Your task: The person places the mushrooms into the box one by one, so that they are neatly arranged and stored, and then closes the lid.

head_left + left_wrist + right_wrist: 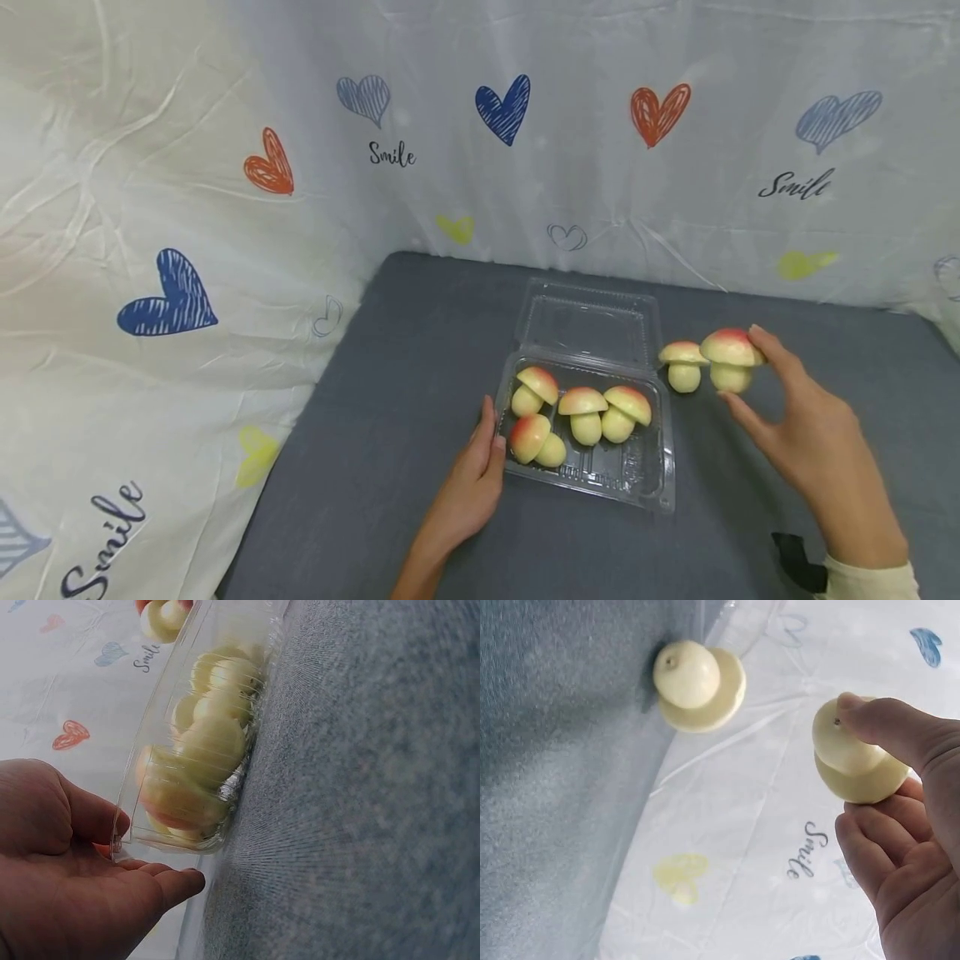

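My right hand pinches a toy mushroom with a red-tinged yellow cap, thumb at the stem and fingers at the cap. It is raised over the table; the right wrist view shows the stem's underside. Another mushroom stands just left of it on the table. My left hand grips the left edge of a clear plastic clamshell box, with thumb and fingers at the rim and wall in the left wrist view. Inside the tray lie several mushrooms, upright or tipped, mostly in its left and back parts.
The box's open lid lies back on the grey table. A white curtain printed with hearts hangs along the back and left. A black strap-like thing shows by the right wrist.
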{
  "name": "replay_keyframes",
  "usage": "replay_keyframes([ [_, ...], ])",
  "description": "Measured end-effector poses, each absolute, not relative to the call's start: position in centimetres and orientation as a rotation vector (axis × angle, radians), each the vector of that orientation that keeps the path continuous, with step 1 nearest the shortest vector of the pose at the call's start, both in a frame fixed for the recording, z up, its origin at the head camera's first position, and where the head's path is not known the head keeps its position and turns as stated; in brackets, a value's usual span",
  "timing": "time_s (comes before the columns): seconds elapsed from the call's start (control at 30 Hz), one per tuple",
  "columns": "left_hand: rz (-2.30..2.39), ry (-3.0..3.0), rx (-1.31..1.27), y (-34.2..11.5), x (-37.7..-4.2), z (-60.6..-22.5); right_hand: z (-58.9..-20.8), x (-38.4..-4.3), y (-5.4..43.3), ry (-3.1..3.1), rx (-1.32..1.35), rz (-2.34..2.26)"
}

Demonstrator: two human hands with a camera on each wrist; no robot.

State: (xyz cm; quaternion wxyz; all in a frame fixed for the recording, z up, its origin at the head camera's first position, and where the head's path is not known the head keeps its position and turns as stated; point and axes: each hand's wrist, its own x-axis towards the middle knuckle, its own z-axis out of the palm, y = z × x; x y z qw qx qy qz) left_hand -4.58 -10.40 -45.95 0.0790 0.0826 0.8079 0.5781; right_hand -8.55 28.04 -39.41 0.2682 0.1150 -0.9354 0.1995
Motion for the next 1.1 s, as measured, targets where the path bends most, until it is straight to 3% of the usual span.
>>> replay_keyframes([
  [1.1,1.725,2.425,0.224,-10.2,-4.4,-45.9,-41.0,-5.9,23.3,-2.404,0.596,0.652],
])
